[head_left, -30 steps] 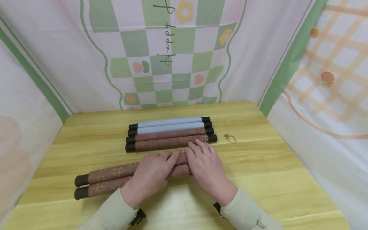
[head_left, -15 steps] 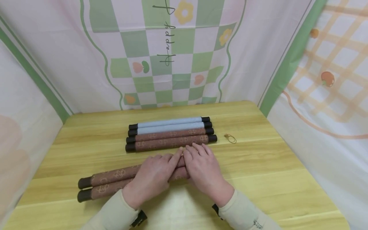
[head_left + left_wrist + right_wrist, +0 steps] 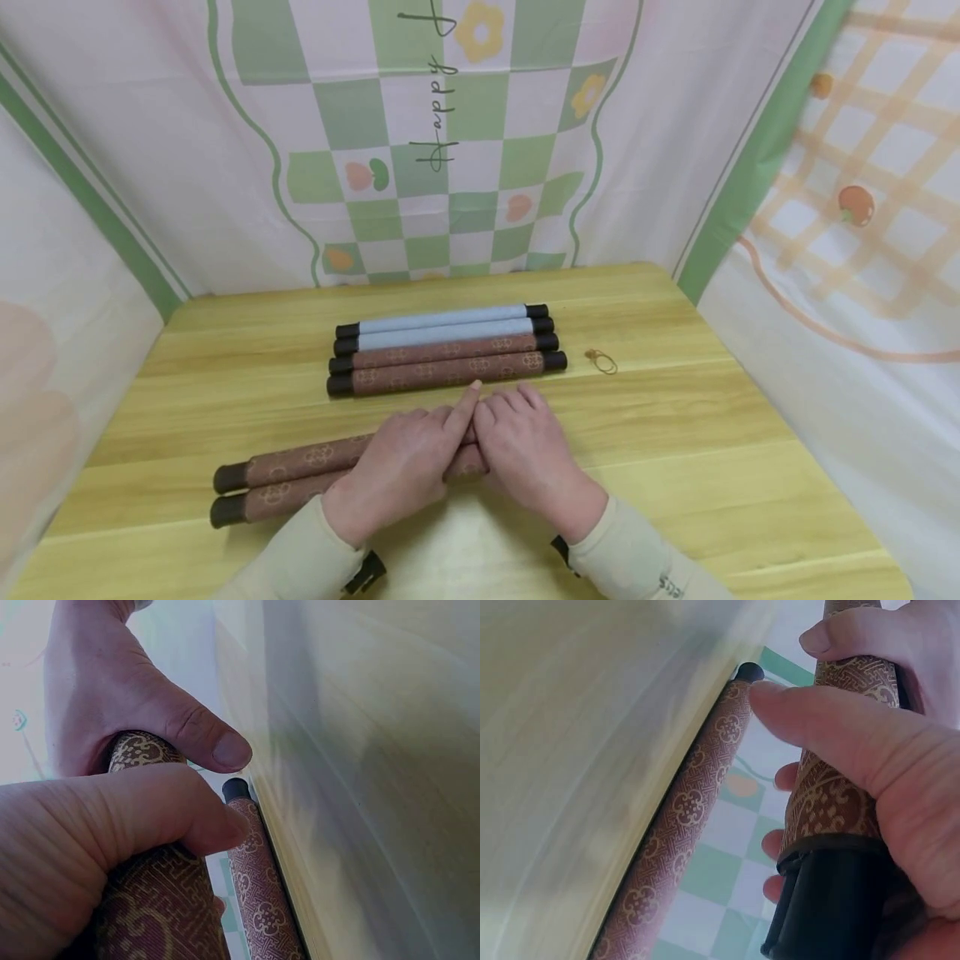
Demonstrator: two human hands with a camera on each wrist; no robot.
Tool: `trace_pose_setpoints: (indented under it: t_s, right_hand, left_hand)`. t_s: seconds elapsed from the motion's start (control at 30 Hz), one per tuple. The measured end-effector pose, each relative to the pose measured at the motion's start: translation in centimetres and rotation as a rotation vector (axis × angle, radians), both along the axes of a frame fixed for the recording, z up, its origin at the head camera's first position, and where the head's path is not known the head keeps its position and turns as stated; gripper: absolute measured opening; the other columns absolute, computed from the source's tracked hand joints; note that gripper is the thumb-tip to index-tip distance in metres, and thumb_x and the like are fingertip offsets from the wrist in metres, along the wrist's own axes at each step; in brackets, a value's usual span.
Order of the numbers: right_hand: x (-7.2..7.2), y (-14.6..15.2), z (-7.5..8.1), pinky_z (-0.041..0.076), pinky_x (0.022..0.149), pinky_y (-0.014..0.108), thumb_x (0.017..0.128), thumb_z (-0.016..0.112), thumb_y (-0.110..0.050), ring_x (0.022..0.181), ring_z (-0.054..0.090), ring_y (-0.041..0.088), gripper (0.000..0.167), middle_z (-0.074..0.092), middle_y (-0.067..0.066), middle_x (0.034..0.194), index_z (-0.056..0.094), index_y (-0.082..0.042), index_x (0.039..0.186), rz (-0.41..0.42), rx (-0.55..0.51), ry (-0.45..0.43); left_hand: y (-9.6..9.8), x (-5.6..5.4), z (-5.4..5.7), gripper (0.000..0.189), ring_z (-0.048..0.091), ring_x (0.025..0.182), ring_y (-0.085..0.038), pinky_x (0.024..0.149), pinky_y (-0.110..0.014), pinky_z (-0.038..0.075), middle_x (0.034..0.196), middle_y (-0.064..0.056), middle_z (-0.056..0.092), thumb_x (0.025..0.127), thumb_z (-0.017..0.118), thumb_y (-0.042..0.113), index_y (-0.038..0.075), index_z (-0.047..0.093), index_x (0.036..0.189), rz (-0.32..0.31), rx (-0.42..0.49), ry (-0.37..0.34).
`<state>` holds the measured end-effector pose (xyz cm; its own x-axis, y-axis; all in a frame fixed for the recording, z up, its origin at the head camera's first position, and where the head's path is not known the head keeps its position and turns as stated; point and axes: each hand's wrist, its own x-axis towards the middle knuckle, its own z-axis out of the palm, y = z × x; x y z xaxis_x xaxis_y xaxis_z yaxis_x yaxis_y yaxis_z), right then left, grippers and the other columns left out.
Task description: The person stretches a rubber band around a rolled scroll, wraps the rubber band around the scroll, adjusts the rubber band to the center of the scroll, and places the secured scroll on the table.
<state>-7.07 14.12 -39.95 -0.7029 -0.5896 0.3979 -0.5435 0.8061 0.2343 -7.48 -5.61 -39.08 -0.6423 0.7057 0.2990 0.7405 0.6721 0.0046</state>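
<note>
Two brown patterned scrolls (image 3: pixel 309 458) with dark end caps lie side by side, slanting across the front of the wooden table. My left hand (image 3: pixel 397 467) grips them near the middle, its thumb lying along the cloth in the left wrist view. Close beside it, my right hand (image 3: pixel 528 454) holds the right end. In the right wrist view its thumb and fingertips (image 3: pixel 774 845) wrap round the brown roll, just above a black end cap (image 3: pixel 829 900). The hands hide the scrolls' right ends in the head view.
Behind the hands lies a row of scrolls: two more brown ones (image 3: pixel 450 370) in front, two light blue ones (image 3: pixel 442 318) at the back. A thin tan loop (image 3: pixel 602 362) lies right of them on the table (image 3: pixel 712 467). Patterned curtains (image 3: pixel 420 108) hang around.
The held scrolls have slid slightly to the right and towards me. My right hand has drawn back from the row, its fingers now more curled. The row and loop are unmoved.
</note>
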Motion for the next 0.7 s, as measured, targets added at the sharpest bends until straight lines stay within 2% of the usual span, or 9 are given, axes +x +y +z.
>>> trace_pose_setpoints:
  t_s: [0.13, 0.27, 0.4, 0.53, 0.7]
  right_hand:
    - [0.1, -0.2, -0.1, 0.053, 0.099, 0.045, 0.066, 0.091, -0.045, 0.094, 0.069, 0.026, 0.065, 0.074, 0.008, 0.101, 0.070, -0.004, 0.111, 0.004, 0.030, -0.003]
    - [0.2, -0.2, -0.3, 0.056, 0.090, 0.042, 0.068, 0.090, -0.049, 0.087, 0.070, 0.024, 0.064, 0.074, 0.007, 0.095, 0.072, -0.004, 0.109, -0.003, 0.008, -0.010]
    - [0.1, -0.1, -0.5, 0.057, 0.083, 0.040, 0.072, 0.088, -0.048, 0.082, 0.070, 0.022, 0.056, 0.073, 0.005, 0.089, 0.073, -0.005, 0.106, 0.002, -0.027, -0.021]
    - [0.1, 0.1, -0.6, 0.058, 0.081, 0.040, 0.072, 0.086, -0.043, 0.079, 0.069, 0.021, 0.049, 0.071, 0.003, 0.084, 0.071, -0.007, 0.102, 0.000, -0.043, -0.054]
    - [0.1, 0.5, -0.4, 0.058, 0.086, 0.044, 0.066, 0.087, -0.038, 0.086, 0.070, 0.023, 0.050, 0.071, 0.003, 0.091, 0.067, -0.010, 0.102, -0.041, -0.046, -0.144]
  left_hand:
    - [0.2, 0.0, -0.1, 0.108, 0.053, 0.058, -0.012, 0.050, -0.030, 0.045, 0.076, 0.002, 0.063, 0.086, 0.086, 0.039, 0.003, 0.021, 0.165, -0.026, 0.020, -0.027]
    - [0.3, 0.0, -0.3, 0.108, 0.053, 0.059, -0.012, 0.050, -0.029, 0.044, 0.076, 0.002, 0.063, 0.088, 0.085, 0.038, 0.004, 0.019, 0.166, -0.032, 0.020, -0.058]
    - [0.3, 0.0, -0.5, 0.108, 0.057, 0.063, -0.013, 0.052, -0.030, 0.048, 0.080, 0.001, 0.065, 0.082, 0.087, 0.028, 0.002, 0.022, 0.165, -0.037, 0.013, -0.074]
    - [0.0, -0.1, -0.6, 0.112, 0.057, 0.064, -0.013, 0.052, -0.029, 0.047, 0.081, 0.000, 0.066, 0.070, 0.087, 0.016, 0.001, 0.028, 0.163, -0.025, -0.002, -0.098]
    - [-0.7, -0.3, -0.5, 0.108, 0.057, 0.064, -0.013, 0.053, -0.032, 0.048, 0.079, 0.001, 0.065, 0.066, 0.087, 0.016, 0.003, 0.036, 0.160, 0.022, -0.039, -0.099]
